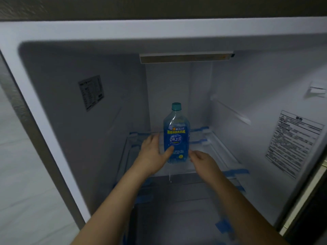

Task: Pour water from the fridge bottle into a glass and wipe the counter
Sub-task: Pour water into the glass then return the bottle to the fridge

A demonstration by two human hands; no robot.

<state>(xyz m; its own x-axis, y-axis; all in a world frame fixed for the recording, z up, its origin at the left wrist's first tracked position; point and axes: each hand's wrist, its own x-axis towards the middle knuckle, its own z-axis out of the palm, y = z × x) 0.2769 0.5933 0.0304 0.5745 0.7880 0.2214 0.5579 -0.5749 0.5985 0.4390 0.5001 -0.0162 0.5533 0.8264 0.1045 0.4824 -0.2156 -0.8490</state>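
- At frame centre, inside the fridge [58, 71], the bottle [176, 133] stands upright on the glass shelf [219, 152].
- Left hand [153, 152] wraps its lower body, thumb across the label.
- Right hand [203, 160] sits just beside the base, fingers loosely curled; contact unclear.
- Risk: a low, one-sided grip could tip the bottle or let it slip on lifting.

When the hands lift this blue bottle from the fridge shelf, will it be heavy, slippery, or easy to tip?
The bottle looks nearly full, so probably rather heavy for its size. It is tall and narrow and stands upright on the glass shelf, so a push near the cap may tip it. The thin plastic may dent a little under the left hand; slipperiness cannot be judged.
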